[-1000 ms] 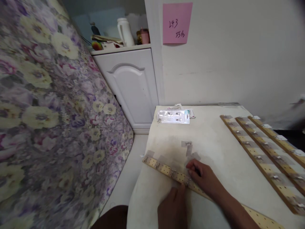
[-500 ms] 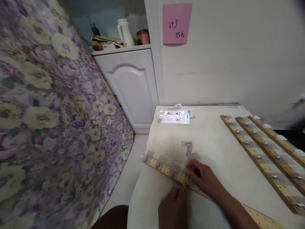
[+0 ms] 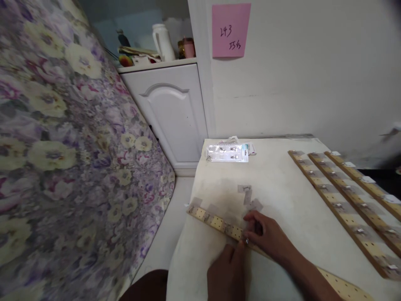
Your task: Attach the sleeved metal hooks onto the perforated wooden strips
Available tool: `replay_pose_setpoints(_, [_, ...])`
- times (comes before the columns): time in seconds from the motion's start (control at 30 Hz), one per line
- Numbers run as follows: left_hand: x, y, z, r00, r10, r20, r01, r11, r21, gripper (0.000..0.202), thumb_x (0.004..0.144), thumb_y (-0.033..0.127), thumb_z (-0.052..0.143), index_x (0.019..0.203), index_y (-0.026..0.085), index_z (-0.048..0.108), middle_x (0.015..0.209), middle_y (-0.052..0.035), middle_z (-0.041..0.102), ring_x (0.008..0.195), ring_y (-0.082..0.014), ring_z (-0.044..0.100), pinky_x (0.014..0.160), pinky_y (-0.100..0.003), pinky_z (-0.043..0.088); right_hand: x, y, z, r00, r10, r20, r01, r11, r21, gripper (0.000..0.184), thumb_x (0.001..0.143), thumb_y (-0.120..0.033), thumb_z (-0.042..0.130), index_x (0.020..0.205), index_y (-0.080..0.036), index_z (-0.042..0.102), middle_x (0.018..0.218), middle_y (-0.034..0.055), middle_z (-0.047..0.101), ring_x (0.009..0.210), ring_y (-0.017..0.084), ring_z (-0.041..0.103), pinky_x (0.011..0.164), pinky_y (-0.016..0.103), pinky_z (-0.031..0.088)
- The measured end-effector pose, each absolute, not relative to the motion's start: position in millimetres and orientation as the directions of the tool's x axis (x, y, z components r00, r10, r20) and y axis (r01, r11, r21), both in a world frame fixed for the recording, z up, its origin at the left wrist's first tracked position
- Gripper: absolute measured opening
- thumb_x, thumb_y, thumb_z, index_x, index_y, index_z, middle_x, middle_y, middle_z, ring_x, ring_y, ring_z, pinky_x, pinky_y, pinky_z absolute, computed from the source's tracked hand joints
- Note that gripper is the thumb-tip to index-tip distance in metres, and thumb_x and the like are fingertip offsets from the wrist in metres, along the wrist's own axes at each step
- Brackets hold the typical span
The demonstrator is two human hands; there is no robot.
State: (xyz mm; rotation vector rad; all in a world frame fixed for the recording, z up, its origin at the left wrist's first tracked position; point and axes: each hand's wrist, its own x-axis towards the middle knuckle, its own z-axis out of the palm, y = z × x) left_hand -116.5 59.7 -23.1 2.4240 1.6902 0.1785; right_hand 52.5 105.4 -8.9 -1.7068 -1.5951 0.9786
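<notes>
A long perforated wooden strip [image 3: 213, 220] lies slanted across the near part of a white table [image 3: 282, 196]. My right hand [image 3: 266, 236] rests on it with fingers curled, pinching a small metal piece [image 3: 246, 241] against the strip. My left hand [image 3: 227, 274] comes up from below, its fingertips pressed to the strip's near edge right beside that piece. Small clear packets with metal parts are taped along the strip left of my hands. Two loose packets [image 3: 247, 194] lie on the table just beyond my right hand.
Three more perforated strips with packets [image 3: 341, 200] lie side by side at the right. A clear blister pack [image 3: 228, 153] sits at the table's far edge. A floral mattress [image 3: 62, 146] leans at left, beside a white cabinet [image 3: 171, 113]. A pink note [image 3: 230, 30] hangs on the wall.
Both hands stay on the strip at the same spot. The view has shifted very slightly; nothing else moved.
</notes>
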Motion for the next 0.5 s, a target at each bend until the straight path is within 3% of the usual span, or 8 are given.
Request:
replay_pose_setpoints(0.3, [-116.7,61.5,-17.8,0.339,0.941,-0.003,0.915,-0.329,0.234,0.046,0.085,0.012,0.045,0.123,0.034,0.057,0.088,-0.0016,0.068,0.068,-0.0179,0.066,0.052,-0.022,0.042,52.3,105.8,-14.8,0.023,0.988,-0.151,0.511,-0.141,-0.848,0.035,0.066,-0.025,0.065,0.101,-0.024,0.062,0.072,-0.0031,0.062,0.062,0.014,0.053,0.058,0.025,0.039])
replay_pose_setpoints(0.5, [-116.4,63.8,-14.2,0.353,0.935,0.025,0.911,-0.349,0.221,0.052,0.082,0.008,0.046,0.127,0.034,0.054,0.088,-0.0014,0.068,0.067,-0.0174,0.067,0.052,-0.021,0.044,53.2,106.0,-15.2,0.021,0.993,-0.12,0.526,-0.113,-0.843,0.037,0.066,-0.024,0.064,0.103,-0.024,0.061,0.077,-0.0025,0.065,0.066,0.015,0.056,0.06,0.026,0.04])
